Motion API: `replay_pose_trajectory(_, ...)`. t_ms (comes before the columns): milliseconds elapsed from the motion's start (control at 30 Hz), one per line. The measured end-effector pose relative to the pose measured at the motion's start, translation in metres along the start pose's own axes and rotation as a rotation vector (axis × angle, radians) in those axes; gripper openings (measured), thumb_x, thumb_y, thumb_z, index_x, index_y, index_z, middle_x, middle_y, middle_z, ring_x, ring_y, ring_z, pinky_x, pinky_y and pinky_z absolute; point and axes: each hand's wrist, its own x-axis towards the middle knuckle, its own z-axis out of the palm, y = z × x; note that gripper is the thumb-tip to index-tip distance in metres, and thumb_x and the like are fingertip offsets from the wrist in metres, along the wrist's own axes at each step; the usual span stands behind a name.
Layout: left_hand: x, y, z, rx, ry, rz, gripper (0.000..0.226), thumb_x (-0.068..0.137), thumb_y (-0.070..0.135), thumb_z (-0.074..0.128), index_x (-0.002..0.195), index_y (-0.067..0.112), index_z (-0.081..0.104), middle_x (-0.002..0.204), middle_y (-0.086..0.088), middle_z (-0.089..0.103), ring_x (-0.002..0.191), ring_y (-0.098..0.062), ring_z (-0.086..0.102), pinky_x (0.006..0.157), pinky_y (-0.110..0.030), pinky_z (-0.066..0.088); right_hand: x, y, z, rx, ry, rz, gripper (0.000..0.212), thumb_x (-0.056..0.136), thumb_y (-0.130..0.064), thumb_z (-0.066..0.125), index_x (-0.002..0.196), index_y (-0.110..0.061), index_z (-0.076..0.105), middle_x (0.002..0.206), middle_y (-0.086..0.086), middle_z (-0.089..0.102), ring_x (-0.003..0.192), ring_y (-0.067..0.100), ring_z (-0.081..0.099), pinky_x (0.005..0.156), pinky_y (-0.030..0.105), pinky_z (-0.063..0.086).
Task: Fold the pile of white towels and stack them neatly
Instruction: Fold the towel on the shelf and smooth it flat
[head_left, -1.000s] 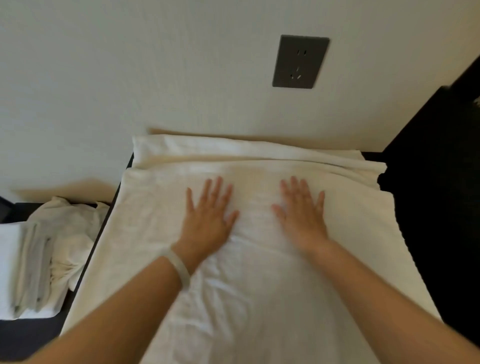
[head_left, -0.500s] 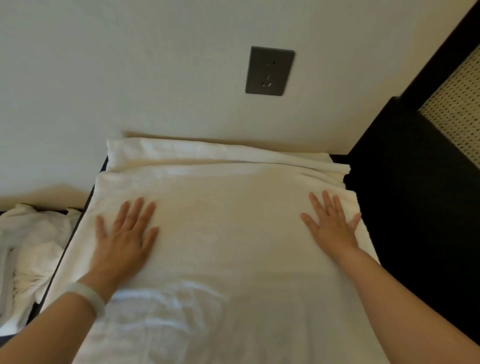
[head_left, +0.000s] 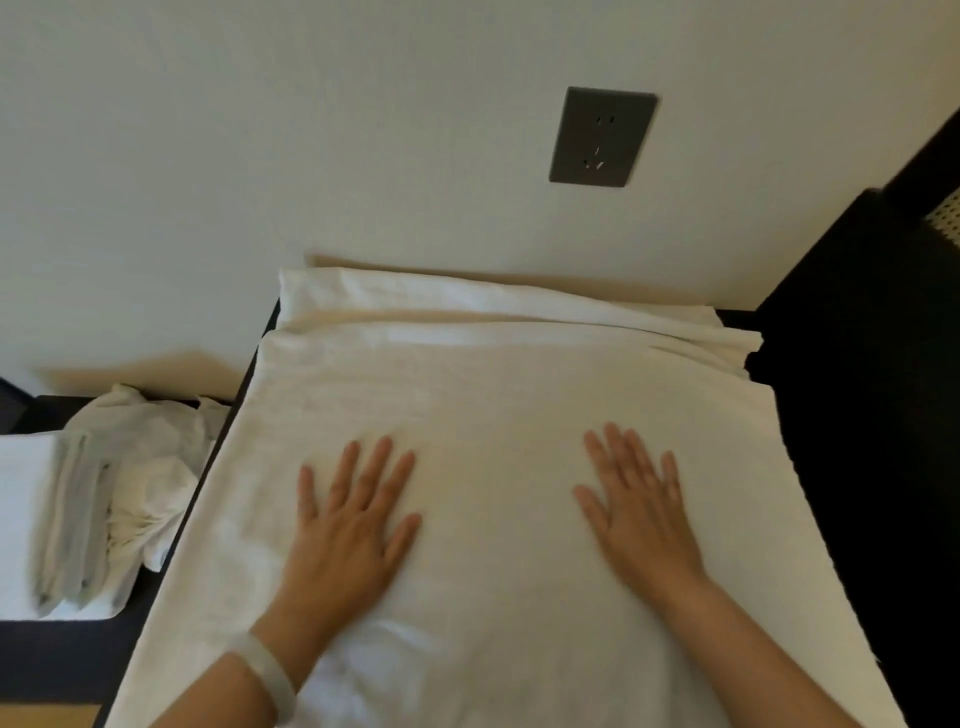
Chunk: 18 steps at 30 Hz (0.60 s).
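Towels are at three stages in my head view. A large white towel (head_left: 519, 405) lies spread over the tabletop (head_left: 244, 384) against the far wall and covers nearly all of it. On a lower dark surface to the left, a folded stack (head_left: 31, 519) sits at the frame edge, too blurred to count. Touching its right side is a crumpled pile (head_left: 150, 467) of unfolded white cloth. I judge the task partly done: some towels are folded and stacked, one is being worked, and several are left.

The spread towel looks doubled over. Its top layer ends short of the wall, and a strip of lower layer shows beyond it, rumpled into long ridges. The middle is smooth. The near part, by my left wrist, is wrinkled.

My left hand (head_left: 348, 525) lies flat on the cloth left of centre, palm down and fingers spread, gripping nothing. My right hand (head_left: 639, 514) lies the same way right of centre, well apart from the left. Both seem to be smoothing the surface, so the next fold is probably not yet begun. A pale wristband (head_left: 265, 670) circles my left wrist.
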Motion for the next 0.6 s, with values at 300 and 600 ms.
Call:
replay_pose_trajectory(300,0.025,-0.009,-0.02,-0.054,-0.025,-0.181,0.072,0.094,0.058,0.009,0.156,0.025,0.026,0.164,-0.002,0.019,0.151,-0.03,0.015,0.115,-0.065,0.013,0.022,-0.02,-0.022,0.093,0.11,0.126,0.069,0.099,-0.054,0.024,0.156,-0.015,0.027,0.163,0.009,0.024,0.152,0.028,0.018,0.119,0.055,0.001)
replay_pose_trajectory(600,-0.033,0.003,0.0,0.049,-0.05,-0.03,0.067,0.094,0.065,0.019,0.155,0.036,0.026,0.163,0.004,0.021,0.15,-0.032,0.018,0.11,-0.071,0.013,-0.044,0.005,0.008,-0.103,0.007,0.056,0.07,0.098,-0.067,0.007,0.157,-0.033,0.023,0.166,-0.005,0.015,0.153,0.025,0.014,0.113,0.07,0.011)
